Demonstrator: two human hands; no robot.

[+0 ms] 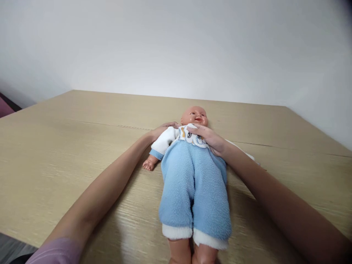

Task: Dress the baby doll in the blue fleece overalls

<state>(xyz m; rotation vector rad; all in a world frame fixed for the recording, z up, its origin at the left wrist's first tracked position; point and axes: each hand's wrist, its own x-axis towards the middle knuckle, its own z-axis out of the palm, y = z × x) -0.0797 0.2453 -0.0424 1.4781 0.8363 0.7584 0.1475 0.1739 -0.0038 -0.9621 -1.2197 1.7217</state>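
Right hand (pixel 210 137) lies on the doll's (pixel 194 179) chest, fingers outstretched, partly covering the cartoon motif (pixel 202 142); left hand (pixel 162 129), partly hidden by the sleeve (pixel 165 141), finger state indeterminable. Doll supine on bench (pixel 68 154), head toward far edge, legs cut off.

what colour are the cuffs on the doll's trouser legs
The trouser cuffs are white; the head view shows them best.

Plain indoor room, whether home or office cannot be told: a wide wood-grain table (pixel 82 146) with a seam across it, a pale wall (pixel 176 44) on the far side, grey floor (pixel 13 244) near left.
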